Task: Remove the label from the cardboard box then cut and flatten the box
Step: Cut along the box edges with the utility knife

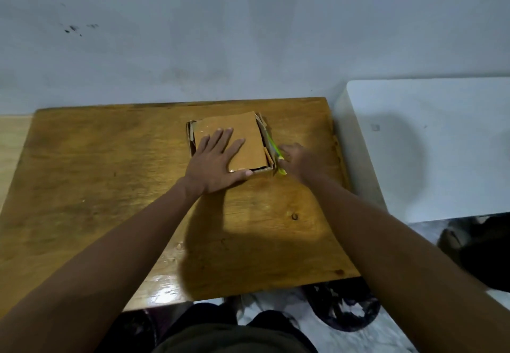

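Observation:
A small brown cardboard box (240,131) lies at the back middle of a wooden table (110,187), its top flap loose and its sides partly splayed. My left hand (218,160) lies flat on the top flap with fingers spread, pressing it down. My right hand (296,160) is at the box's right side, curled around a yellow-green cutter (274,151) that runs along the box's right wall. The hand is blurred. No label is visible on the box.
A grey-white wall stands right behind the table. A white surface (427,145) adjoins the table on the right. Dark footwear (345,311) and my knees lie below the table's front edge.

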